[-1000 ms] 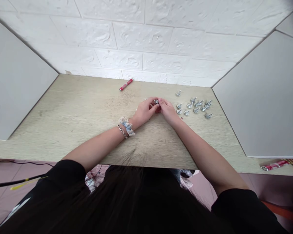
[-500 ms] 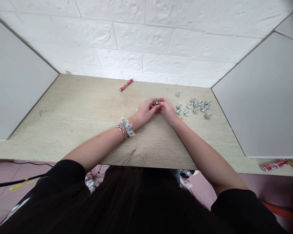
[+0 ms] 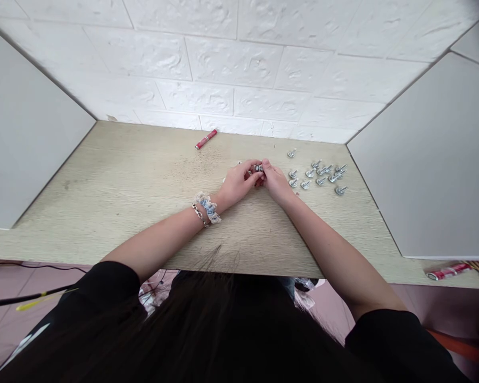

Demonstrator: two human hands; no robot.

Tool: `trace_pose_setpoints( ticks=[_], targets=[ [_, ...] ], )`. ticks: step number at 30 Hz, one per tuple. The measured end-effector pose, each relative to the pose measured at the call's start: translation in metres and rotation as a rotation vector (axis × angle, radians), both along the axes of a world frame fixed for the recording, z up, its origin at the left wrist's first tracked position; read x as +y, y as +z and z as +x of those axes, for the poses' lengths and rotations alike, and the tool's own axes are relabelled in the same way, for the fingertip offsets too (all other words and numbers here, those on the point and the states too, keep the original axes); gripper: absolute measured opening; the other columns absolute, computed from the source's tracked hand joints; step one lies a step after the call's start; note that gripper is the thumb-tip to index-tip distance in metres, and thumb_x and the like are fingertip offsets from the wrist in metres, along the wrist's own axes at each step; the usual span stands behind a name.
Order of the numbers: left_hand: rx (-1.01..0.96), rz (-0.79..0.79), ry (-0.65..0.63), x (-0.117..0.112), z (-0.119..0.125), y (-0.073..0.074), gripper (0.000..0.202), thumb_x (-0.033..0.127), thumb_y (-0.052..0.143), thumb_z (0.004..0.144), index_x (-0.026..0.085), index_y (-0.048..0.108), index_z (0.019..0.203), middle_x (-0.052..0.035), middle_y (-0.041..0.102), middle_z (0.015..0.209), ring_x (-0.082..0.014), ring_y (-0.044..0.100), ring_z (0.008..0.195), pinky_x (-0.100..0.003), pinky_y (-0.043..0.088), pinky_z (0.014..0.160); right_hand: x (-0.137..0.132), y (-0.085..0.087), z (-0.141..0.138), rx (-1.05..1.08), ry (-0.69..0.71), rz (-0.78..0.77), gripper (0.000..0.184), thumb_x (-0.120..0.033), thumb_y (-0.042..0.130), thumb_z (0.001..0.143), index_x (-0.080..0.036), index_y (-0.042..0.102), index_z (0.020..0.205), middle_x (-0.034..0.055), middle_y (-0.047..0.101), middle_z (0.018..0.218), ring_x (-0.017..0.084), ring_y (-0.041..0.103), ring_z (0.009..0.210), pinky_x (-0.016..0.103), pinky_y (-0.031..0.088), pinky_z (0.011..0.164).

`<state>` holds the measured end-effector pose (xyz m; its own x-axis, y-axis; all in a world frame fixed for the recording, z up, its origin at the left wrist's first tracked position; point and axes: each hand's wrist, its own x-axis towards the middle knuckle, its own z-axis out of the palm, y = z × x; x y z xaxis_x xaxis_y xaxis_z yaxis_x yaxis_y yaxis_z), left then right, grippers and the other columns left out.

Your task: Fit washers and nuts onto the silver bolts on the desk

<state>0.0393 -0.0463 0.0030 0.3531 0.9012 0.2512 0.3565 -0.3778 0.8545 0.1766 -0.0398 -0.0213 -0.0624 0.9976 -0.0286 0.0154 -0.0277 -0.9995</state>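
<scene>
Between the two hands, just above the desk (image 3: 139, 175), is a small shiny silver metal piece (image 3: 258, 168) with dark gaps. The left hand (image 3: 235, 183) pinches its near end between thumb and curled fingers; the right hand (image 3: 277, 185) meets it from the other side, thumb and fingers pinching the opposite end, so the fingertips almost touch.

Just beyond the left hand's knuckles lie small whitish bits (image 3: 239, 163). To the right of the right hand, near it, a loose group of silver metal bolts with wide round bases (image 3: 321, 181) lies on the desk, several touching, and a single silver bolt (image 3: 291, 153) sits apart beyond them. Farther out, ahead and left of the hands, lies a slim red tube with a pale middle band (image 3: 206, 139).

With so little to grip, the piece could slip if either pinch loosens or the two hands twist unevenly; a dropped part might roll in among the bolts, and a sideways sweep of the right hand could scatter the nearest ones.

The fingers cover most of the piece, so its full shape, and whether it is one part or several, cannot be told; the whitish bits are partly hidden and too small to identify
</scene>
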Motion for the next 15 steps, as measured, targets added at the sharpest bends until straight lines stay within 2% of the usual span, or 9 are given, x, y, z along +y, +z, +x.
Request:
trace_pose_setpoints(
  ticks=[4,7,12,15],
  targets=[
    [0.016,-0.001,0.024,0.0,0.0,0.0,0.029,0.021,0.055,0.086,0.016,0.061,0.114,-0.0025,0.069,0.092,-0.0087,0.06,0.068,-0.022,0.049,0.073,-0.001,0.0,-0.001,0.113,0.022,-0.022,0.059,-0.077,0.056,0.067,-0.019,0.055,0.076,0.0003,0.057,0.066,0.011,0.053,0.059,0.027,0.045,0.057],
    [0.023,0.003,0.03,0.0,0.0,0.0,0.03,0.021,0.054,0.086,0.016,0.061,0.115,-0.0033,0.069,0.094,-0.01,0.061,0.075,-0.022,0.049,0.075,-0.002,0.004,-0.002,0.153,0.039,-0.019,0.049,-0.067,0.061,0.069,-0.02,0.052,0.08,-0.0015,0.055,0.067,0.011,0.052,0.059,0.027,0.045,0.058],
    [0.029,0.006,0.017,0.0,0.0,0.0,0.03,0.019,0.055,0.085,0.017,0.062,0.114,-0.0032,0.07,0.098,-0.0109,0.062,0.08,-0.024,0.049,0.078,-0.005,0.012,-0.003,0.168,0.03,-0.068,0.023,-0.04,0.057,0.075,-0.021,0.045,0.08,-0.003,0.051,0.066,0.011,0.052,0.061,0.025,0.044,0.058],
    [0.017,0.008,0.021,-0.001,0.0,0.0,0.03,0.018,0.055,0.084,0.017,0.062,0.113,-0.0032,0.07,0.099,-0.011,0.062,0.082,-0.024,0.049,0.079,-0.006,0.013,-0.003,0.176,0.019,-0.057,0.019,-0.035,0.054,0.074,-0.022,0.043,0.081,-0.0036,0.051,0.067,0.01,0.052,0.059,0.025,0.044,0.057]
  ],
)
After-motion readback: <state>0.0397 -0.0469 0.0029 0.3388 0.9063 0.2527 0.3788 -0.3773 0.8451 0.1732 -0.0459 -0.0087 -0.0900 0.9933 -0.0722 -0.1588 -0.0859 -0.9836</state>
